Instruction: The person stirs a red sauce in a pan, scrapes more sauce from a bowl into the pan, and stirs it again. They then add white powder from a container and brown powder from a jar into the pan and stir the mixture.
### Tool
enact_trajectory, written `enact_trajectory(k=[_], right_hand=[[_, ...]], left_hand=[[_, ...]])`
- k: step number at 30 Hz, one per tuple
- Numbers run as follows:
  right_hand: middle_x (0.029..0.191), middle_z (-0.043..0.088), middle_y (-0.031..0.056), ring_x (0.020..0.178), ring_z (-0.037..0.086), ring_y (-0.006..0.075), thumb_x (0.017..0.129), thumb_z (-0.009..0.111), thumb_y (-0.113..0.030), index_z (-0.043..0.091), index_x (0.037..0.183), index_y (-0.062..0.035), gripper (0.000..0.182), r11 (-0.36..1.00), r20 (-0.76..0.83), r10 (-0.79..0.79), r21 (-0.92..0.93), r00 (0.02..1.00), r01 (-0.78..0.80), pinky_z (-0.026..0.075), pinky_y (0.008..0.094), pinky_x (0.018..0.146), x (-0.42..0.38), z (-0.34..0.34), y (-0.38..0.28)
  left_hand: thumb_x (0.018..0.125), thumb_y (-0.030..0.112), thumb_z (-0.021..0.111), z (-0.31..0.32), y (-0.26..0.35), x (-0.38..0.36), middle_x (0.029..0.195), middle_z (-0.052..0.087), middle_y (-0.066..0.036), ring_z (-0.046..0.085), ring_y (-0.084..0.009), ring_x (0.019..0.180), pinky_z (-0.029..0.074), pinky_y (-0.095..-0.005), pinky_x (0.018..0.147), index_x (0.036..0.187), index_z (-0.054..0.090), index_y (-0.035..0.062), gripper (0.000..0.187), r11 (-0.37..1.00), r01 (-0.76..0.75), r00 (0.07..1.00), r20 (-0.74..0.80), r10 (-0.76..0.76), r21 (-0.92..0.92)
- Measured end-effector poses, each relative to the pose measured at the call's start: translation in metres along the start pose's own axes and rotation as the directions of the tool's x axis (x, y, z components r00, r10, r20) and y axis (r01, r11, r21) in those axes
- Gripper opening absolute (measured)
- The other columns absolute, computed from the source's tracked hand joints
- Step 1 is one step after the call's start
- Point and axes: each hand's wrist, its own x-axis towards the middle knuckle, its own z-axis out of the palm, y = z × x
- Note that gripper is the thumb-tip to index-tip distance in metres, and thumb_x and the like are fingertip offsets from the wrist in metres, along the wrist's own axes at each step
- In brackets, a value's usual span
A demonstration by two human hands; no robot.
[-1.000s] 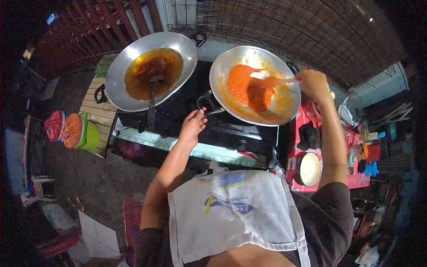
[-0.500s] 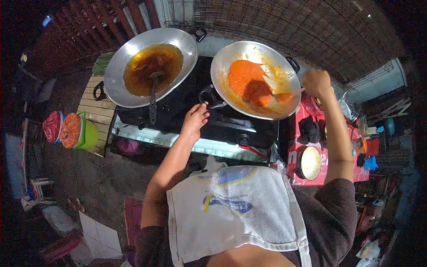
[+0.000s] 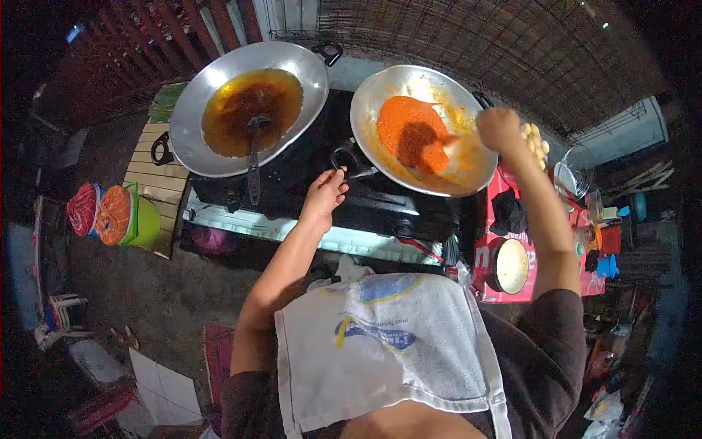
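A metal wok (image 3: 365,146) with thick orange-red sauce (image 3: 409,128) stands on the right side of the black stove (image 3: 292,190). My right hand (image 3: 500,132) is closed round the handle of a spatula (image 3: 462,145), whose blade is in the sauce. At the wok's near left, the fingers of my left hand (image 3: 327,192) are curled against the black loop handle (image 3: 342,159). A second wok (image 3: 186,110) on the left holds brown-gold oil, and a slotted metal ladle (image 3: 254,172) rests in it.
To the right, a red-covered table (image 3: 482,252) carries a bowl (image 3: 511,266), a dark cloth and a wire strainer (image 3: 578,175). Round pale items (image 3: 536,145) lie behind my right wrist. Lidded tubs (image 3: 146,223) stand at the left. A wire mesh runs behind the stove.
My right hand has moved left over the wok's rim with the spatula, uncovering the round pale items. My left hand has stayed by the loop handle.
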Motion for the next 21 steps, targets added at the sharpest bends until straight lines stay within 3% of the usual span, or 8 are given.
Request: enact_trajectory(k=[3,6,8,12,15,18,19,21], right_hand=[[0.074,0.063,0.0111,0.067,0.063,0.0248,0.072,0.049,-0.015,0.065,0.070,-0.0087,0.017,0.997,-0.033,0.051,0.062,0.998,-0.049,0.050,0.0342,0.058,0.019,0.005,-0.014],[0.073,0.063,0.0104,0.066,0.063,0.0235,0.072,0.049,-0.015,0.065,0.069,-0.0100,0.017,0.999,-0.057,0.035,0.007,0.998,-0.035,0.050,0.0344,0.057,0.008,-0.013,0.009],[0.069,0.063,0.0093,0.064,0.063,0.0231,0.072,0.050,-0.016,0.064,0.068,-0.0098,0.016,0.997,-0.060,0.068,-0.035,0.996,-0.070,0.049,0.0350,0.055,-0.009,-0.020,0.020],[0.082,0.061,0.0078,0.072,0.061,0.0225,0.073,0.047,-0.015,0.063,0.075,-0.0124,0.016,0.983,0.030,0.182,-0.040,0.983,-0.181,0.049,0.0351,0.057,0.010,0.045,0.008],[0.081,0.061,0.0057,0.072,0.060,0.0231,0.071,0.048,-0.013,0.063,0.074,-0.0143,0.016,0.983,-0.306,0.106,0.177,0.946,-0.053,0.048,0.0363,0.061,0.019,0.039,-0.011],[0.075,0.060,0.0050,0.073,0.060,0.0221,0.071,0.048,-0.012,0.064,0.074,-0.0145,0.016,0.977,-0.427,0.161,0.199,0.890,-0.081,0.047,0.0359,0.061,0.013,0.032,0.008],[0.073,0.061,0.0045,0.074,0.060,0.0209,0.071,0.048,-0.011,0.064,0.075,-0.0145,0.017,0.975,-0.287,0.202,0.146,0.937,-0.165,0.046,0.0347,0.062,0.009,0.021,0.016],[0.073,0.060,0.0047,0.074,0.059,0.0202,0.071,0.048,-0.011,0.064,0.075,-0.0145,0.017,0.981,-0.313,0.192,0.094,0.930,-0.171,0.046,0.0340,0.061,0.012,0.038,0.030]], left_hand=[[0.084,0.028,0.054,-0.002,0.000,0.001,0.076,0.048,0.008,0.046,-0.0026,0.068,0.036,-0.0170,0.058,0.096,0.058,0.0137,0.019,1.000,-0.004,1.000,-0.002,0.004,0.013],[0.084,0.026,0.053,-0.002,0.001,0.001,0.077,0.048,0.007,0.046,-0.0028,0.068,0.036,-0.0169,0.058,0.097,0.058,0.0128,0.019,1.000,0.003,1.000,0.005,-0.003,0.010],[0.082,0.027,0.057,-0.003,0.001,0.002,0.081,0.052,0.006,0.050,-0.0059,0.073,0.038,-0.0212,0.065,0.097,0.056,0.0138,0.020,1.000,0.003,1.000,0.012,-0.004,0.021],[0.082,0.027,0.056,-0.003,0.003,0.001,0.082,0.052,0.006,0.050,-0.0057,0.073,0.039,-0.0208,0.065,0.098,0.056,0.0137,0.020,0.999,0.008,1.000,0.020,-0.008,0.035],[0.084,0.026,0.053,0.001,0.006,-0.002,0.077,0.048,0.007,0.046,-0.0031,0.068,0.037,-0.0171,0.058,0.095,0.058,0.0121,0.018,1.000,0.006,1.000,0.000,-0.006,0.024],[0.084,0.026,0.053,0.000,0.008,-0.002,0.078,0.049,0.007,0.046,-0.0032,0.069,0.037,-0.0174,0.059,0.094,0.058,0.0123,0.017,0.999,0.027,1.000,-0.016,-0.027,0.044],[0.084,0.026,0.053,0.000,0.008,-0.002,0.078,0.049,0.007,0.046,-0.0033,0.069,0.037,-0.0175,0.059,0.093,0.058,0.0127,0.017,0.998,0.026,1.000,-0.010,-0.026,0.050],[0.084,0.026,0.053,-0.001,0.007,-0.002,0.078,0.049,0.007,0.046,-0.0033,0.069,0.037,-0.0176,0.059,0.093,0.058,0.0130,0.016,0.998,0.022,1.000,-0.009,-0.022,0.054]])
